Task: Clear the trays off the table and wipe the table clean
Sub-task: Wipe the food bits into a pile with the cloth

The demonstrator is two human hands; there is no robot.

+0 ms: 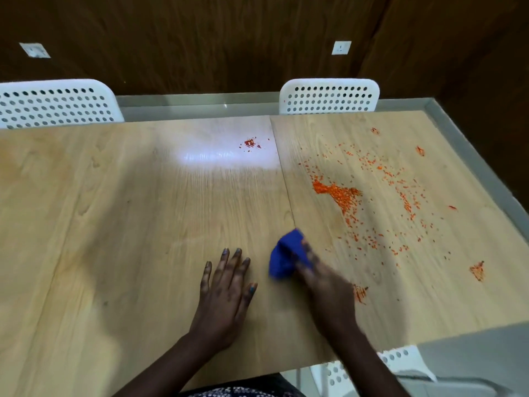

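A light wooden table (114,224) fills the view, with no trays on it. My right hand (323,279) presses a blue cloth (286,256) onto the tabletop near the seam between the two boards; the hand is motion-blurred. My left hand (226,285) lies flat on the wood just left of the cloth, fingers straight and spread. Orange-red crumbs (337,193) are scattered thickly over the right half of the table. A small red spatter (252,144) sits near the far middle. Orange smears (477,271) mark the right side, and another smear (360,293) lies beside my right wrist.
Two white perforated chairs stand at the far edge, one at the left (54,104) and one right of centre (329,96). Another white chair (398,365) is at the near right, below the table edge. A dark wood-panelled wall (200,38) runs behind.
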